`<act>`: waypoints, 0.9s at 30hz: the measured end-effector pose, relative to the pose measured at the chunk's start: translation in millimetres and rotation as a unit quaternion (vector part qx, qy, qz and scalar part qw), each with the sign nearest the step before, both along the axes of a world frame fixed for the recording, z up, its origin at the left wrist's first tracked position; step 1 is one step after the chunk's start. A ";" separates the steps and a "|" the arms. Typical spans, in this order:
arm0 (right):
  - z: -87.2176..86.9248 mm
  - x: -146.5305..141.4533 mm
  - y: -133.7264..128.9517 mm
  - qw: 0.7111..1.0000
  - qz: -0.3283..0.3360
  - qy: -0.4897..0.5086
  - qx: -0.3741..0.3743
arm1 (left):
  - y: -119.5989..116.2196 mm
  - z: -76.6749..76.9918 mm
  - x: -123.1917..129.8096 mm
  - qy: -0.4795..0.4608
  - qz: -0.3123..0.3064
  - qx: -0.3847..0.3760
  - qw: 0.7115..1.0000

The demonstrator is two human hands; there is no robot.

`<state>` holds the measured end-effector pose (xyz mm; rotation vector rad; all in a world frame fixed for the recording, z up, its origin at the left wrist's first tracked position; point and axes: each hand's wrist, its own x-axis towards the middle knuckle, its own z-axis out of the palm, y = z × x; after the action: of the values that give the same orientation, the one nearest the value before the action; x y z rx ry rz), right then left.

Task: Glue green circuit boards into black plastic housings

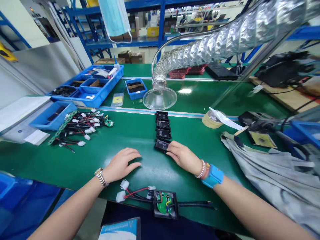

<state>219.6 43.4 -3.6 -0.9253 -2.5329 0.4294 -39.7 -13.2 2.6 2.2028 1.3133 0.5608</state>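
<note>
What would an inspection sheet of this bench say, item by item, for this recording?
Surface: green bench mat, with a metal strip across it.
Job's things: row of four black housings; open black housing with green circuit board near the front edge.
Clutter: tape roll; crumpled grey cloth.
Hands: left hand lies flat on the mat, holding nothing; right hand has its fingers against the nearest housing.
Cables: heap of wired boards with white connectors.
Surroundings: blue parts trays; foil fume duct with clear hood; blue shelving.
</note>
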 end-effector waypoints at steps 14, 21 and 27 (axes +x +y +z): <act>36.1 -34.9 -36.7 0.971 -0.073 0.228 -0.025 | 11.5 16.4 53.4 -0.339 0.073 -0.202 0.916; 36.0 -2.2 -39.3 0.991 0.030 0.121 -0.042 | -40.6 25.4 -121.3 0.217 0.392 0.114 0.887; 6.7 16.8 -58.1 0.996 0.086 0.012 0.036 | -38.4 16.3 -169.6 0.340 0.410 0.140 0.834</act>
<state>236.4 -14.7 3.1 -0.6743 -2.5971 0.3954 -209.3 -51.5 18.9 2.0354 2.7659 0.2413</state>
